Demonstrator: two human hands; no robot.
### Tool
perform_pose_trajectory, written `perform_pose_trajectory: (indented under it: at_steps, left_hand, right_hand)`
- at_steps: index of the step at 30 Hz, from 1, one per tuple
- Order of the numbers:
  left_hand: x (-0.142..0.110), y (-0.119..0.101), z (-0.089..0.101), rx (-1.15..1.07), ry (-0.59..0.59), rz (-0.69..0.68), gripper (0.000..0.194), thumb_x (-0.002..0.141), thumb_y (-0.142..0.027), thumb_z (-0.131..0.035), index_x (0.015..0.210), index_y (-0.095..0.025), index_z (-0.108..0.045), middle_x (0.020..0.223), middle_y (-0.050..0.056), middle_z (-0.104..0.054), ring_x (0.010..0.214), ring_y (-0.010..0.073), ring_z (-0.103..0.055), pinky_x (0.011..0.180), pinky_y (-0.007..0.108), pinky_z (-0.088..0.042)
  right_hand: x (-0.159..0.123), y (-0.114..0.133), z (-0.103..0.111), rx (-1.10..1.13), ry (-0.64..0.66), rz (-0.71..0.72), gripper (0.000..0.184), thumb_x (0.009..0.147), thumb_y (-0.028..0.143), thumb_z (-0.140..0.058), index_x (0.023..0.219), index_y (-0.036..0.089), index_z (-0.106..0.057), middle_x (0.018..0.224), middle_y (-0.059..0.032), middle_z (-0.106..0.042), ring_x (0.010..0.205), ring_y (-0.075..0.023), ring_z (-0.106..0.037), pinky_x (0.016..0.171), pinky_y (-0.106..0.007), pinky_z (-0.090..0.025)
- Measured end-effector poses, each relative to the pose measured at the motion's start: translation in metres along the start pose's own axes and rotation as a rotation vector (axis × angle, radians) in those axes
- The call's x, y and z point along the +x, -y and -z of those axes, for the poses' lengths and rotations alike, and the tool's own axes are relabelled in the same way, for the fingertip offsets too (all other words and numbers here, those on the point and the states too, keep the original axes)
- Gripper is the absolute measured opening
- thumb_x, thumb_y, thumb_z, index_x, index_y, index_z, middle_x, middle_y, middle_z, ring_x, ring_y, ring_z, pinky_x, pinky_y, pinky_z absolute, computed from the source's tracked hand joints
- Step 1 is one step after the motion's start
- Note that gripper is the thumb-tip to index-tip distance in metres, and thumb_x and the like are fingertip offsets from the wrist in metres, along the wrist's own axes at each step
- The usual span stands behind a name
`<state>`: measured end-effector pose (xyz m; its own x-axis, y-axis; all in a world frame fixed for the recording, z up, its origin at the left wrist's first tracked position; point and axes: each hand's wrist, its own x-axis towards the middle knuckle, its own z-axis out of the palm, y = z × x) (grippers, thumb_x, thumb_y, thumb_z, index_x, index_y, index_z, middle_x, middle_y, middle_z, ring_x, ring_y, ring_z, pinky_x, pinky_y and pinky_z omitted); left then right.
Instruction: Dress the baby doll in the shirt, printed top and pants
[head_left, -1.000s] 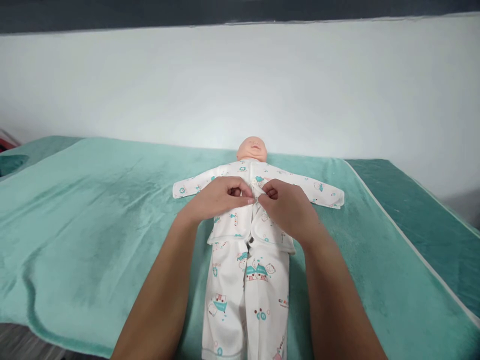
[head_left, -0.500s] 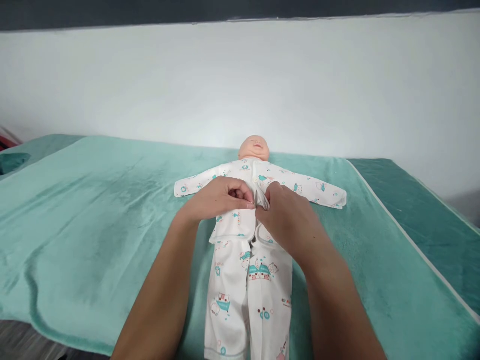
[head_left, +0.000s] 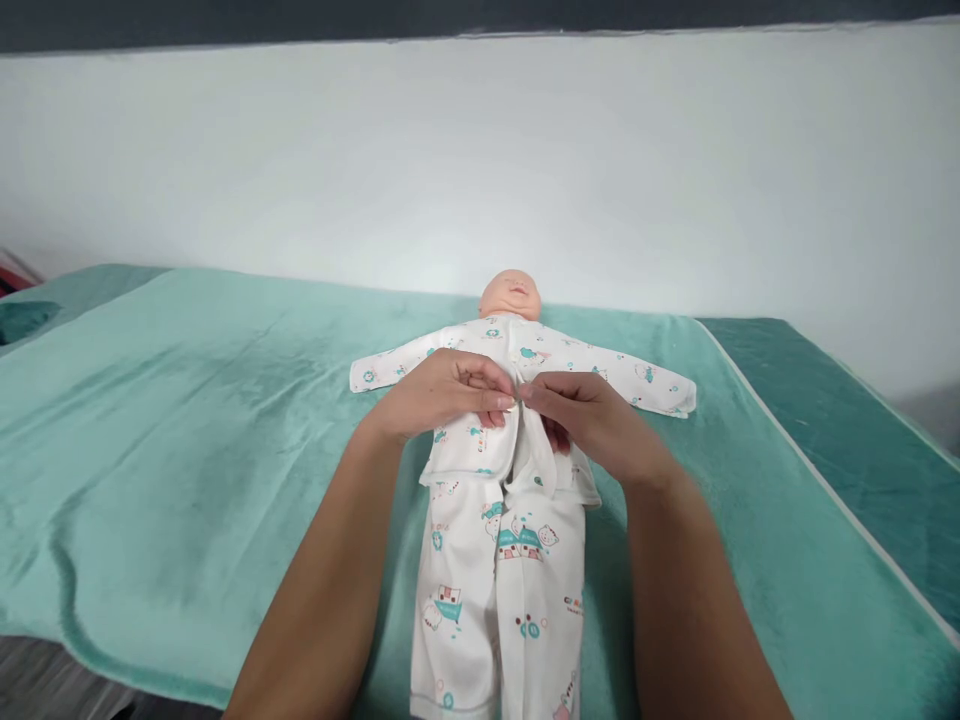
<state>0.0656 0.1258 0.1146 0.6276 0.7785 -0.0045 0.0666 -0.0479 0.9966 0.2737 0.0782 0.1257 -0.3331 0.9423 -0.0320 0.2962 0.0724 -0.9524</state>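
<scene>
A baby doll (head_left: 511,293) lies on its back on a teal blanket (head_left: 187,420), head toward the wall, arms spread. It wears a white printed top (head_left: 480,455) and matching trousers (head_left: 495,590). My left hand (head_left: 442,392) is closed, pinching the left edge of the top's front opening at the chest. My right hand (head_left: 592,420) is closed on the right edge of the opening, its fingers tucked under the flap. The two fingertips meet at the doll's chest midline.
The blanket covers a darker green padded table (head_left: 847,420) whose right side shows bare. A white wall (head_left: 480,160) stands right behind the doll's head. The blanket's front edge hangs at the lower left over a grey floor.
My right hand has turned palm-down-to-side and slid its fingers under the right flap, lifting it. The left hand keeps its pinch at the same spot.
</scene>
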Motion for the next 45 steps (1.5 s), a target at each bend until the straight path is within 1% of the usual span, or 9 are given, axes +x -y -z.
perform_pose_trajectory:
  at_steps: [8,19,22,25,28,31,35,40,45]
  left_hand:
    - [0.0035,0.0059,0.0008,-0.113,0.006,-0.078,0.017,0.079,-0.023,-0.079,0.085,-0.014,-0.066,0.066,0.0,-0.067,0.06,0.0087,-0.063,0.06,0.022,-0.054]
    - [0.0027,0.0024,-0.0014,-0.072,-0.009,-0.043,0.022,0.078,-0.026,-0.081,0.086,-0.015,-0.064,0.068,-0.002,-0.064,0.061,0.0078,-0.06,0.06,0.022,-0.053]
    - [0.003,0.0025,-0.0008,-0.06,0.0,-0.031,0.021,0.078,-0.025,-0.08,0.087,-0.015,-0.064,0.07,-0.001,-0.065,0.062,0.0079,-0.06,0.061,0.023,-0.053]
    - [0.0032,0.0035,0.0006,-0.056,0.005,-0.024,0.021,0.078,-0.025,-0.079,0.089,-0.014,-0.065,0.072,-0.001,-0.066,0.063,0.0083,-0.061,0.061,0.023,-0.054]
    - [0.0025,0.004,0.0023,-0.037,0.024,-0.008,0.022,0.08,-0.027,-0.078,0.093,-0.015,-0.065,0.074,0.0,-0.067,0.066,0.0094,-0.063,0.063,0.023,-0.055]
    - [0.0012,0.0033,0.0036,-0.019,0.047,0.017,0.023,0.082,-0.028,-0.076,0.098,-0.016,-0.065,0.079,0.001,-0.069,0.071,0.0115,-0.067,0.067,0.025,-0.057]
    - [0.0005,0.0026,0.0041,0.001,0.062,0.031,0.02,0.084,-0.028,-0.074,0.097,-0.017,-0.064,0.081,0.001,-0.07,0.075,0.0123,-0.069,0.069,0.025,-0.058]
    - [0.0004,0.004,0.0036,0.015,0.082,0.025,0.02,0.084,-0.028,-0.073,0.096,-0.017,-0.062,0.076,0.0,-0.069,0.069,0.0106,-0.067,0.066,0.024,-0.057]
    - [-0.0013,0.0012,0.0013,0.045,0.067,0.047,0.027,0.083,-0.035,-0.074,0.1,-0.019,-0.06,0.072,-0.002,-0.067,0.061,0.0106,-0.065,0.06,0.024,-0.055]
  right_hand:
    - [0.0029,0.0002,-0.0073,0.092,-0.018,-0.028,0.047,0.092,0.047,-0.063,0.057,0.017,-0.052,0.049,0.002,-0.055,0.044,-0.0075,-0.048,0.044,-0.021,-0.033]
    - [0.0046,-0.0019,-0.0045,0.115,0.001,-0.072,0.047,0.088,0.053,-0.067,0.06,0.016,-0.06,0.053,-0.0015,-0.06,0.045,-0.0089,-0.053,0.044,-0.022,-0.037]
    - [0.0036,-0.0009,-0.003,0.149,0.004,-0.075,0.042,0.093,0.049,-0.061,0.065,0.016,-0.061,0.055,-0.0012,-0.061,0.046,-0.0089,-0.055,0.044,-0.02,-0.038]
    - [0.0026,-0.0006,-0.001,0.17,0.021,-0.082,0.037,0.095,0.043,-0.058,0.069,0.017,-0.061,0.057,-0.0009,-0.062,0.048,-0.0096,-0.058,0.045,-0.02,-0.043]
    - [0.002,-0.0009,0.0007,0.166,0.034,-0.084,0.033,0.093,0.041,-0.06,0.071,0.017,-0.06,0.059,-0.0007,-0.063,0.049,-0.0102,-0.06,0.048,-0.021,-0.048]
    - [0.0017,-0.0011,0.0011,0.168,0.035,-0.092,0.022,0.09,0.037,-0.064,0.08,0.018,-0.061,0.066,0.0,-0.065,0.052,-0.0097,-0.06,0.049,-0.022,-0.049]
    - [0.0013,-0.0015,-0.0001,0.122,0.054,-0.109,0.013,0.086,0.03,-0.065,0.091,0.019,-0.06,0.067,0.0025,-0.063,0.051,-0.0085,-0.058,0.047,-0.02,-0.046]
    - [0.0017,-0.0058,-0.0014,0.011,0.038,-0.106,0.019,0.081,0.028,-0.067,0.094,0.021,-0.056,0.061,0.0066,-0.056,0.047,-0.0075,-0.049,0.042,-0.019,-0.038]
    - [0.0023,-0.0055,-0.0026,-0.035,0.061,-0.107,0.019,0.08,0.025,-0.065,0.094,0.023,-0.052,0.058,0.0087,-0.054,0.045,-0.0076,-0.044,0.042,-0.021,-0.038]
